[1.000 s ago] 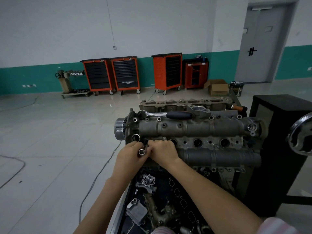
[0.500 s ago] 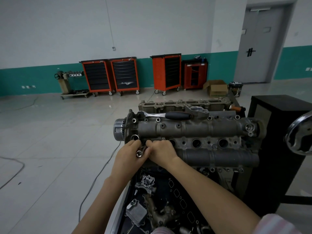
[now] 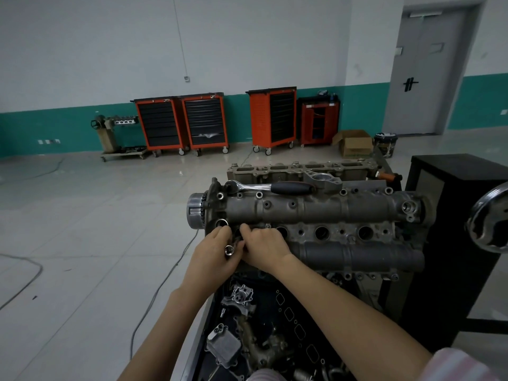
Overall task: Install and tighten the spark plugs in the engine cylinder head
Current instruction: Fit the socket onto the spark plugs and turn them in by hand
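The grey cylinder head (image 3: 343, 210) lies across the stand with a row of round plug wells along its middle. My left hand (image 3: 213, 253) grips a chrome socket (image 3: 229, 250), its open end facing me, at the leftmost well. My right hand (image 3: 262, 248) meets it there, fingers curled around the socket's far part by the well; what they pinch is hidden. Three wells (image 3: 321, 233) to the right stand open. A ratchet (image 3: 275, 187) with a black handle rests on the head's far edge.
A tray (image 3: 261, 325) of loose engine parts sits below the head. A black cabinet (image 3: 456, 237) and a chrome handwheel (image 3: 492, 221) stand at the right. Another cylinder head (image 3: 299, 169) lies behind. Orange tool carts (image 3: 206, 122) line the far wall; a cable (image 3: 154, 295) crosses the floor.
Both hands have stayed together at the leftmost well; the socket has shifted slightly down and left in my left hand. The fingertips have reached a little farther towards the well.
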The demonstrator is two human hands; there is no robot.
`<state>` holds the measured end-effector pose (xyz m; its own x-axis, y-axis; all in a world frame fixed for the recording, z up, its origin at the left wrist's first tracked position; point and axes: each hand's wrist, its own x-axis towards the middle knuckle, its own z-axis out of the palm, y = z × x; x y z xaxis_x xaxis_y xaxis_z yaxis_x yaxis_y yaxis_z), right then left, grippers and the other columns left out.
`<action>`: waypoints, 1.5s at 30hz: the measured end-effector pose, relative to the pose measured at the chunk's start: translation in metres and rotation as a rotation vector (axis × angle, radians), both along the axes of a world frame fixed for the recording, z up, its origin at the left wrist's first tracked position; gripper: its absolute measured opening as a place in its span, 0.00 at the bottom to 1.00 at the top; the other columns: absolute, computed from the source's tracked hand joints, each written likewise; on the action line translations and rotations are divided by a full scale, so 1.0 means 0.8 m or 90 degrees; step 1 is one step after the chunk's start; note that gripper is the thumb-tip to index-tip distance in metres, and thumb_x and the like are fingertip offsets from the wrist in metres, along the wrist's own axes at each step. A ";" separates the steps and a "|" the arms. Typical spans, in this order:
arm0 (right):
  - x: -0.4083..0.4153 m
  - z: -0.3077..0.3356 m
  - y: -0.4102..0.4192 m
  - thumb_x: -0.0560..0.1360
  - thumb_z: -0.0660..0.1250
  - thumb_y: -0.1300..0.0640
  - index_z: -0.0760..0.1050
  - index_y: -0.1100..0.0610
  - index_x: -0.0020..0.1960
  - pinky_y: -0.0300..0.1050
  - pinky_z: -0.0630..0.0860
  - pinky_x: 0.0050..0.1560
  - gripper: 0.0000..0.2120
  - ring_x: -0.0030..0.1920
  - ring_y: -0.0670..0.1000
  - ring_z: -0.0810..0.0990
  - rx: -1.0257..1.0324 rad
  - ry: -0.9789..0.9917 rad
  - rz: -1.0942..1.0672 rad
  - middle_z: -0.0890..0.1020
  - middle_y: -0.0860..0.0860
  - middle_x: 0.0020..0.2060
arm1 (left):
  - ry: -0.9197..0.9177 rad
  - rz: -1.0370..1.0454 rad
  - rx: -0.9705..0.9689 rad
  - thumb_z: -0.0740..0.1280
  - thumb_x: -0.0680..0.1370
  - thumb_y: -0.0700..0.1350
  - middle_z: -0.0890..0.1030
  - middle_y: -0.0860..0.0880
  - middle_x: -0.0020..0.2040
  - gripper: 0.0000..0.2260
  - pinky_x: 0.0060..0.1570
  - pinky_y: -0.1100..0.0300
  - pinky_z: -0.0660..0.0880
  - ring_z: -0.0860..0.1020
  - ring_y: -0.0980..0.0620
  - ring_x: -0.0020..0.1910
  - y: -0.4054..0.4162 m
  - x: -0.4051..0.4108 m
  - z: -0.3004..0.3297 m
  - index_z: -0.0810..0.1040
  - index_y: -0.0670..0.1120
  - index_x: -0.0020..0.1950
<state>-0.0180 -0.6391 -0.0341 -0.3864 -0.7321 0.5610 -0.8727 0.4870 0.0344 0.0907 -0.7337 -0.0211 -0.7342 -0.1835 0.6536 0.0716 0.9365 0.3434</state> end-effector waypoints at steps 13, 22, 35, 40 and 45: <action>0.015 0.007 0.004 0.56 0.78 0.52 0.75 0.56 0.30 0.34 0.63 0.21 0.13 0.20 0.53 0.76 -0.079 0.019 -0.069 0.77 0.51 0.22 | 0.039 -0.001 -0.012 0.73 0.72 0.41 0.61 0.56 0.27 0.21 0.26 0.63 0.58 0.63 0.52 0.25 0.004 0.001 0.003 0.60 0.46 0.31; 0.004 0.000 0.000 0.76 0.56 0.51 0.66 0.60 0.56 0.46 0.63 0.34 0.15 0.44 0.60 0.80 0.016 -0.004 -0.020 0.80 0.58 0.46 | 0.015 -0.030 -0.005 0.70 0.73 0.39 0.64 0.58 0.32 0.18 0.28 0.68 0.57 0.65 0.59 0.28 -0.003 0.000 -0.004 0.60 0.50 0.38; 0.016 0.010 0.006 0.75 0.62 0.55 0.74 0.61 0.47 0.47 0.68 0.34 0.09 0.40 0.61 0.81 0.020 -0.067 -0.068 0.81 0.60 0.41 | 0.014 0.004 -0.013 0.72 0.72 0.41 0.58 0.56 0.25 0.25 0.26 0.68 0.54 0.60 0.58 0.23 0.006 -0.001 0.003 0.56 0.52 0.29; 0.010 0.010 0.009 0.76 0.56 0.52 0.67 0.61 0.53 0.46 0.63 0.34 0.12 0.42 0.60 0.80 -0.007 -0.059 -0.012 0.81 0.58 0.44 | 0.025 -0.003 -0.004 0.71 0.73 0.39 0.62 0.57 0.29 0.19 0.26 0.67 0.57 0.62 0.58 0.26 0.002 -0.001 -0.002 0.61 0.46 0.33; 0.012 0.024 0.007 0.75 0.58 0.54 0.68 0.60 0.53 0.47 0.64 0.36 0.11 0.45 0.60 0.80 0.058 -0.003 0.019 0.81 0.58 0.46 | 0.005 -0.016 -0.001 0.69 0.74 0.39 0.64 0.55 0.32 0.15 0.27 0.65 0.59 0.65 0.58 0.28 -0.001 0.001 -0.002 0.62 0.45 0.37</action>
<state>-0.0088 -0.6334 -0.0148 -0.3667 -0.7914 0.4891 -0.8868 0.4562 0.0733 0.0914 -0.7348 -0.0231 -0.7338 -0.1639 0.6593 0.0980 0.9348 0.3414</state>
